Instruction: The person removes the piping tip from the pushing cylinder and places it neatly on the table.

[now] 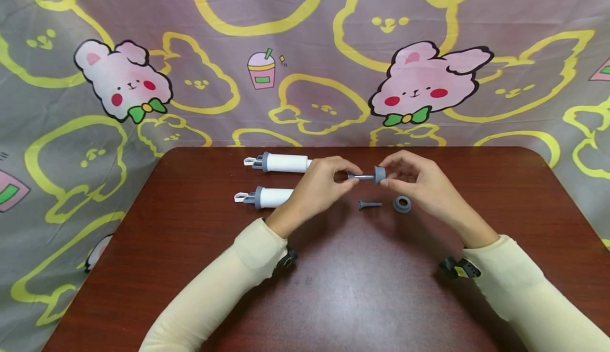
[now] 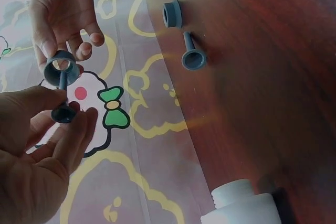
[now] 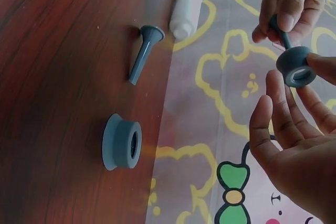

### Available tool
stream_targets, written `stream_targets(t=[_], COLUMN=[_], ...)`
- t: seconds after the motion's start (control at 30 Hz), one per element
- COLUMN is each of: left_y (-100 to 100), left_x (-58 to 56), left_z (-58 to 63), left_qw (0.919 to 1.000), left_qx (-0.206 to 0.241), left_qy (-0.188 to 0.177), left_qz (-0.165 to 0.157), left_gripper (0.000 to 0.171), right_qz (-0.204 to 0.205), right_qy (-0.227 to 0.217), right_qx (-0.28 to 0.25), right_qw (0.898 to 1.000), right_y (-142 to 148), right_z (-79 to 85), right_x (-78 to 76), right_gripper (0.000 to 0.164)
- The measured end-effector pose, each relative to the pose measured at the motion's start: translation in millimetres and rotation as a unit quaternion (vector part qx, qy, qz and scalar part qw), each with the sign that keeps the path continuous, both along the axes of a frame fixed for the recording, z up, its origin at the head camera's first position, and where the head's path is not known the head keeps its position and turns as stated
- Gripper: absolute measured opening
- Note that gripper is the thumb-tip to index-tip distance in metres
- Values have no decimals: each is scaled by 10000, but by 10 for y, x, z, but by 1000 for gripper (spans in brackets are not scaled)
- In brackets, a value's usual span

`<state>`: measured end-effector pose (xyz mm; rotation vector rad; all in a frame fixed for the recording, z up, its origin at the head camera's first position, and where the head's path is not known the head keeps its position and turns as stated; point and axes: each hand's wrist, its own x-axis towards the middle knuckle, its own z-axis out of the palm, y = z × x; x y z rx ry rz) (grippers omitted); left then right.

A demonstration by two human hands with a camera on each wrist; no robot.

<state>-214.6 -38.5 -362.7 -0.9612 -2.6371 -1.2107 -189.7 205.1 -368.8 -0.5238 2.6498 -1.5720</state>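
Observation:
My left hand (image 1: pixel 320 187) pinches a small grey flared stem (image 1: pixel 366 177) between thumb and fingertips, above the far part of the table. Facing it, my right hand (image 1: pixel 421 182) holds a grey flanged ring (image 1: pixel 379 175) by its edge, thumb against fingers. The stem's thin end points at the ring's wide side; in the left wrist view it reaches the ring's mouth (image 2: pixel 61 69), though how deep it sits I cannot tell. Just below the hands, a second flared stem (image 1: pixel 369 204) and a second flanged ring (image 1: pixel 402 204) lie on the table.
Two white cylinders with grey collars and white loops lie at the left, one farther back (image 1: pixel 286 163) and one nearer (image 1: pixel 272 198); my left hand and wrist partly hide them. A patterned cloth (image 1: pixel 305 50) hangs behind the brown table's (image 1: pixel 333 288) far edge.

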Motion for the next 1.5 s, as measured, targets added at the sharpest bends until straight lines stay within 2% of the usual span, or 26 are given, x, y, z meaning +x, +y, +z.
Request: stream_targets(t=[0.3,0.53,0.73,0.97,1.2,1.5], left_y=[98,211,290,374,461,575], left_x=[-163,-298,-426,-574,-668,-764], left_z=[43,67,19,-24,-77,-174], left_qw=[9966,9913,9867,9841,9789,9668], left_qx=[-396,-666,-836,-1039,-1057,-1216], left_qy=[-631,-967,-1146,-1166,-1383,-1768], left_qz=[342,602,790,841,1072,1386], left_gripper=[13,10,10,10,9,6], right_qz=[-193,-296,-373,-423,-524,-617], right_qy=[24,-46,-241,-401,-478,-454], right_qx=[94,84,-3,-240,-220,-170], right_qw=[9998,9995,9990,9980,9972,9969], right_y=[34,63,100,125,174,245], right_z=[-9,-16,-25,-58,-95,-176], right_x=[-47,-72,-109,-156,-213,-310], right_gripper=[25,26,26,26,27,26])
